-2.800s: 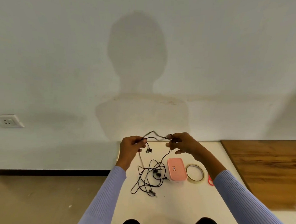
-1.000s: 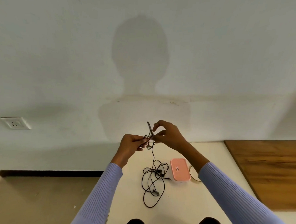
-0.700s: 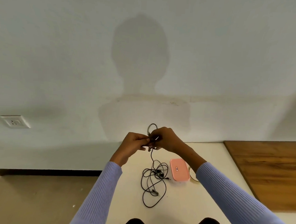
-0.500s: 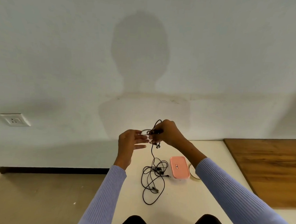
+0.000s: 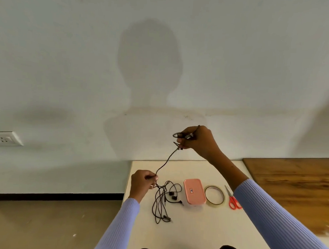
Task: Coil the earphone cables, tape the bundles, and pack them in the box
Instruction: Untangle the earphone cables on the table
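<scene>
At frame centre we see the right hand raised before the wall, fingers curled round a small coil of black earphone cable. From it the cable slants down-left to the left hand, whose fingers pinch it just above the white desk. Below that hand, loose loops and earbuds lie in a tangle on the desk. To their right we note, in a row, the closed pink box, a tape roll just beside it, and red-handled scissors. A wall socket sits at far left.
</scene>
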Motion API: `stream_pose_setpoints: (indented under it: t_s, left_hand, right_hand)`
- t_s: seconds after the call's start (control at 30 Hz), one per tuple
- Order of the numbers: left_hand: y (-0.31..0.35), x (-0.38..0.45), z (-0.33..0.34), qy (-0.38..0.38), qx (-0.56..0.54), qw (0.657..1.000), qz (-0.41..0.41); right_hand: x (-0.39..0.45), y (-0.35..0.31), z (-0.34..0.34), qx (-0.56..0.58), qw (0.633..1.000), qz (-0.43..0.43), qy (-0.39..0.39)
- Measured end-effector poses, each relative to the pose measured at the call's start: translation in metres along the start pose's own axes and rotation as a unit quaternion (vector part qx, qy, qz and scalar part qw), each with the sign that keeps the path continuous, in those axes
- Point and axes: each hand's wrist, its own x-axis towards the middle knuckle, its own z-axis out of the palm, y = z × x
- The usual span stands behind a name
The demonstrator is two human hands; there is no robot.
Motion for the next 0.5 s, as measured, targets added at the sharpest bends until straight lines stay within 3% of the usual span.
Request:
stream_pose_setpoints:
  t_s: [0.17, 0.37, 0.5]
  left_hand:
    - [0.043, 0.012, -0.019, 0.031, -0.033, 0.998, 0.043]
    - [0.105, 0.011, -0.018, 0.003, -0.012, 0.989, 0.150]
    - [0.113, 0.010, -0.017, -0.024, 0.002, 0.980, 0.197]
  right_hand:
    - [-0.010, 0.027, -0.008, -0.151, 0.983, 0.049, -0.095]
    - [-0.025, 0.030, 0.036, -0.106, 0.977, 0.100, -0.153]
    - [-0.017, 0.028, 0.054, -0.132, 0.980, 0.096, -0.117]
